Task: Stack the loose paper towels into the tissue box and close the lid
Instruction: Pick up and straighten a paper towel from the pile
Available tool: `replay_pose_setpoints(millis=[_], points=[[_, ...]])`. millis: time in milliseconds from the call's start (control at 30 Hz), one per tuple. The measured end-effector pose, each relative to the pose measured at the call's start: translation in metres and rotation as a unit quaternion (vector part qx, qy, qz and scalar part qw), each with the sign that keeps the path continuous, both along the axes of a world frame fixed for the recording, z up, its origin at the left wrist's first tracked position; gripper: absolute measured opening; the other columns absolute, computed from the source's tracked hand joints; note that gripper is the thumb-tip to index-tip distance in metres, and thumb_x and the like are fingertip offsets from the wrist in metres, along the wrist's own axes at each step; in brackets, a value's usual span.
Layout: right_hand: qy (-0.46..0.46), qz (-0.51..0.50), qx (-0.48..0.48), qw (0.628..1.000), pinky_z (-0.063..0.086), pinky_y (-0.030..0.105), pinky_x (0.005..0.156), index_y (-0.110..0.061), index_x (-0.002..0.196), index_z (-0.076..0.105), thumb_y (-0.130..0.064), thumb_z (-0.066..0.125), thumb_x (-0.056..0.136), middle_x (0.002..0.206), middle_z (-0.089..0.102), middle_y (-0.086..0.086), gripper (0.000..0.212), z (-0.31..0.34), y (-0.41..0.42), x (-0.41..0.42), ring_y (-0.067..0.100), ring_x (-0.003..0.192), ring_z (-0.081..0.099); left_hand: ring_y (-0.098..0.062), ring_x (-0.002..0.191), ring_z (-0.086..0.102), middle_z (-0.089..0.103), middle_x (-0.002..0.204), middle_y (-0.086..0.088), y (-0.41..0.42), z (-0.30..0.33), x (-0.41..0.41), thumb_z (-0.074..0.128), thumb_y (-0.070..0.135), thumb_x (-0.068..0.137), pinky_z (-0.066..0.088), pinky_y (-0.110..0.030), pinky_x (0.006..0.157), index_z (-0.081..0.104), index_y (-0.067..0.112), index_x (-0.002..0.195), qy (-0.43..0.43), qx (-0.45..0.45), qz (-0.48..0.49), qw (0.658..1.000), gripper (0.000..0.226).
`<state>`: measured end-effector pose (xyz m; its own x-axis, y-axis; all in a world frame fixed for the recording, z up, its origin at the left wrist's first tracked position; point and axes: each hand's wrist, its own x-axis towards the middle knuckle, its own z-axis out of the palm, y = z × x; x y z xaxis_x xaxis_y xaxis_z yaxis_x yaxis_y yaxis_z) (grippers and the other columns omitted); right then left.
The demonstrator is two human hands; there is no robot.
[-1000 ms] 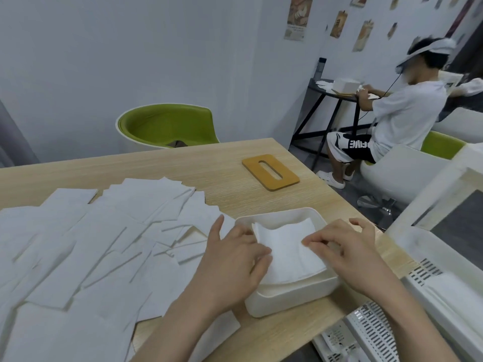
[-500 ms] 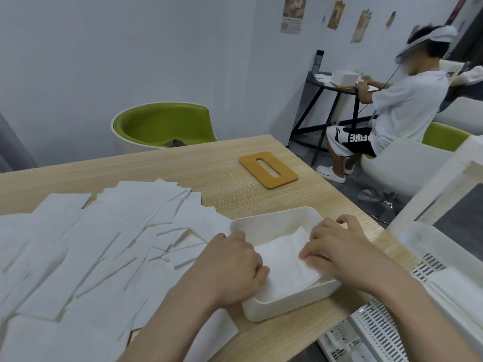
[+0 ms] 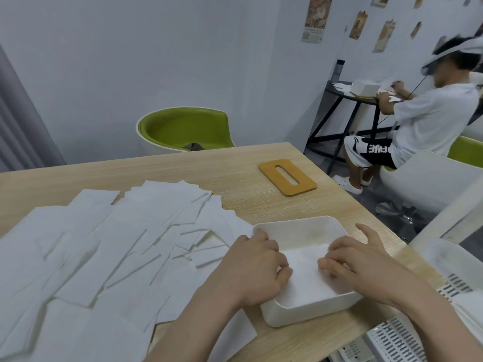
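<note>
- Left hand (image 3: 257,267) and right hand (image 3: 359,262) both down inside white box (image 3: 308,309) at near right of surface (image 3: 235,163), fingers bent, pressing one towel (image 3: 304,270) flat; no clear pinch, so likely released.
- Loose towels (image 3: 104,244) spread wide just left of box; lid (image 3: 287,177) lying apart, further back.
- Risk: towel lifting with fingers on withdrawal, or creasing.
- Risk: light box sliding toward near edge under pressure.
- Risk: forearm dragging loose towels off surface.
</note>
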<state>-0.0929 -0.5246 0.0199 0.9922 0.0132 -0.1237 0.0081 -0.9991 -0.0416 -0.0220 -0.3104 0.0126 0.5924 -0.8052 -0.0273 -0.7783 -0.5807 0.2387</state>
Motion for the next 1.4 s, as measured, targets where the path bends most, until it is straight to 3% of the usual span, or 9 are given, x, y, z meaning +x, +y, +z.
replay_pose_setpoints(millis=[133,233,467,667,800,967,1133,1300,1400], points=[[0.002,-0.008,0.002,1.0,-0.02,0.028,0.108,-0.036,0.098,0.066,-0.048,0.028,0.1,0.101,0.062,-0.017,0.04,0.005,0.004,0.001,-0.016,0.107,0.036,-0.011,0.131,0.033,0.045,0.14,0.005,0.01,0.0,-0.005,0.036,0.037,0.103,0.032,-0.032,0.1,0.056,0.025,0.134,0.04,-0.087,0.016,0.995,0.038],[-0.066,-0.002,0.015,0.998,-0.014,0.028,0.113,-0.043,0.098,0.062,-0.046,0.037,0.098,0.099,0.062,-0.025,0.025,0.012,0.014,-0.002,-0.015,0.11,0.042,-0.005,0.137,0.028,0.029,0.153,0.01,0.028,0.0,-0.009,0.04,0.035,0.102,0.033,-0.029,0.106,0.048,0.03,0.141,0.057,-0.185,0.053,0.98,0.039],[-0.196,0.038,0.152,0.968,0.021,0.019,0.095,-0.047,0.101,0.059,-0.042,0.052,0.089,0.103,0.055,-0.034,0.015,0.032,0.087,-0.002,-0.014,0.107,0.042,0.009,0.121,0.039,0.035,0.14,0.028,0.099,-0.011,-0.015,0.041,0.04,0.101,0.04,-0.014,0.089,0.048,0.042,0.137,0.067,-0.253,0.144,0.954,0.036],[-0.206,0.107,0.199,0.952,0.035,0.023,0.096,-0.028,0.111,0.068,-0.037,0.055,0.092,0.109,0.059,-0.018,0.025,0.018,0.159,0.009,-0.004,0.112,0.044,0.012,0.112,0.046,0.043,0.128,0.034,0.157,-0.03,-0.026,0.044,0.039,0.1,0.042,-0.016,0.09,0.055,0.045,0.127,0.105,-0.263,0.217,0.934,0.03],[-0.149,0.094,0.173,0.969,0.024,0.016,0.103,-0.028,0.131,0.053,-0.039,0.05,0.096,0.141,0.037,-0.012,0.037,-0.011,0.186,0.027,0.001,0.135,0.022,0.011,0.107,0.052,0.052,0.118,0.032,0.178,-0.041,-0.034,0.05,0.031,0.098,0.046,-0.027,0.093,0.061,0.04,0.118,0.159,-0.31,0.271,0.897,0.025],[-0.024,-0.021,0.096,0.995,0.014,0.035,0.116,-0.018,0.144,0.032,-0.043,0.04,0.098,0.161,-0.008,0.002,0.053,-0.042,0.196,0.052,0.017,0.146,-0.006,0.012,0.104,0.054,0.057,0.114,0.027,0.191,-0.045,-0.044,0.053,0.027,0.098,0.047,-0.027,0.094,0.061,0.044,0.112,0.196,-0.346,0.308,0.864,0.023],[-0.004,-0.081,0.038,0.996,0.004,0.035,0.118,-0.011,0.153,0.006,-0.049,0.029,0.1,0.161,-0.008,0.004,0.069,-0.055,0.197,0.061,0.021,0.147,-0.007,0.016,0.099,0.055,0.061,0.11,0.027,0.193,-0.045,-0.053,0.056,0.023,0.096,0.042,-0.007,0.083,0.063,0.045,0.106,0.229,-0.406,0.343,0.815,0.025],[-0.04,-0.068,0.013,0.997,0.0,0.04,0.118,-0.013,0.153,0.007,-0.049,0.027,0.099,0.162,-0.003,0.0,0.068,-0.053,0.208,0.052,0.02,0.147,-0.007,0.021,0.097,0.053,0.061,0.11,0.028,0.187,-0.046,-0.058,0.056,0.021,0.096,0.038,0.001,0.077,0.062,0.046,0.105,0.254,-0.436,0.367,0.781,0.027],[-0.072,-0.049,0.005,0.996,-0.002,0.04,0.117,-0.019,0.153,0.012,-0.053,0.027,0.097,0.161,0.002,-0.003,0.066,-0.046,0.213,0.043,0.017,0.147,-0.006,0.015,0.096,0.058,0.066,0.111,0.023,0.182,-0.046,-0.059,0.058,0.017,0.095,0.045,-0.006,0.082,0.066,0.039,0.108,0.286,-0.463,0.38,0.748,0.027]])
